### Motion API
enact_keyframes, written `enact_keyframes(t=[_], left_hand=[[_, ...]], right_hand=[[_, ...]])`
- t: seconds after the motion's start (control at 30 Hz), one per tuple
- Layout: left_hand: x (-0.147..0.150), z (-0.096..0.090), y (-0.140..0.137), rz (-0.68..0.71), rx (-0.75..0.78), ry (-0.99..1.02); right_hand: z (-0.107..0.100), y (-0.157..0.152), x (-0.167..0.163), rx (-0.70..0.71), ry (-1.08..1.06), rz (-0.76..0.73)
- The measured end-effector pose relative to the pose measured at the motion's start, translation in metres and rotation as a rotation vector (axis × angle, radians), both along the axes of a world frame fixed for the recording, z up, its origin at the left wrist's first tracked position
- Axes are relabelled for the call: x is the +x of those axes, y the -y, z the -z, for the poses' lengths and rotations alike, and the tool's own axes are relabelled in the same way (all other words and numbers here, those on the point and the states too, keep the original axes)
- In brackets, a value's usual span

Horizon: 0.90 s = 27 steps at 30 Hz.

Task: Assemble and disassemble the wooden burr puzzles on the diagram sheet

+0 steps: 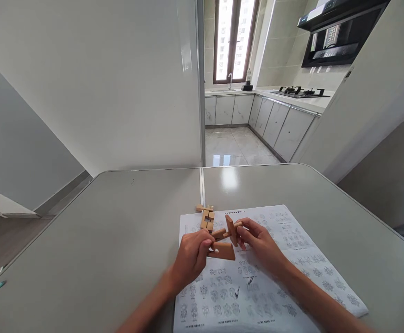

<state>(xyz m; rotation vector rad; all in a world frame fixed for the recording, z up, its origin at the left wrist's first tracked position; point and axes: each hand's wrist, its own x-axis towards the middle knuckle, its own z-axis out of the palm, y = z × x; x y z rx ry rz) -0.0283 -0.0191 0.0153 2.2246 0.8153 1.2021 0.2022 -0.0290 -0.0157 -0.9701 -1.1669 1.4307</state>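
Note:
My left hand point(194, 253) is closed around wooden puzzle pieces. One of them, a flat notched piece point(224, 251), sticks out to the right below a narrower notched stick point(220, 234). My right hand point(257, 238) pinches another wooden puzzle piece point(232, 230), a flat plate held on edge with a stick through or against it. The pieces in both hands meet or nearly meet; the exact contact is hard to make out. Just beyond my left hand, several lighter wooden puzzle pieces point(208, 220) lie grouped on the paper's top edge.
A large printed instruction sheet point(222, 305) with small diagrams lies under my hands on the grey table point(118, 240). A small green object point(0, 285) rests near the table's left edge. Past the table are a white wall and a kitchen with a stove point(301, 92).

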Motion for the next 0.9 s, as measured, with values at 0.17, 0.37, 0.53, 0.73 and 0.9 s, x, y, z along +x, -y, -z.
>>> enact_keyframes(t=[0.17,0.37,0.53,0.73,0.9], left_hand=[[-0.001,-0.002,0.001,-0.085,-0.336,0.109],[0.004,-0.004,0.003,0.067,-0.603,0.167],[0.005,-0.008,0.003,0.125,-0.661,0.120],[0.004,-0.015,0.002,0.151,-0.728,0.104],[0.006,-0.013,0.001,0.172,-0.720,0.023]], right_hand=[[-0.004,0.006,-0.005,-0.013,-0.011,-0.164],[0.002,0.011,-0.010,-0.089,-0.055,-0.324],[0.005,0.012,-0.010,-0.096,-0.051,-0.374],[0.005,0.012,-0.009,-0.051,-0.035,-0.434],[0.004,0.010,-0.007,-0.006,-0.008,-0.459]])
